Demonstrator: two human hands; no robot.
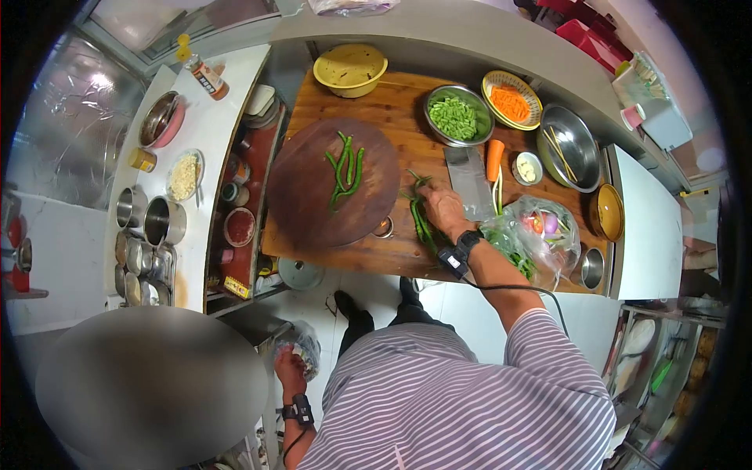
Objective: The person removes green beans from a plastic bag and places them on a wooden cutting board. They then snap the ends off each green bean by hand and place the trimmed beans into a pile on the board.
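Note:
Several long green chillies [350, 168] lie on the round dark chopping board [313, 211]. To the board's right, my right hand [444, 208] reaches down to more green chillies [420, 219] on the wooden table [360, 254]; its fingers are bent round the upper ones. Beside this hand lies a cleaver [469, 182] with a wide grey blade. My left hand [291, 371] hangs low at the left, below the table, with its fingers at a clear plastic bag [308, 350]; small contents in the bag are hard to make out.
Behind are a yellow basin [350, 70], a bowl of chopped greens [454, 117] and a basket of sliced carrot [511, 103]. A vegetable bag [540, 235], a steel bowl [569, 149] and a carrot [494, 160] stand right. Pots [164, 222] line the left counter.

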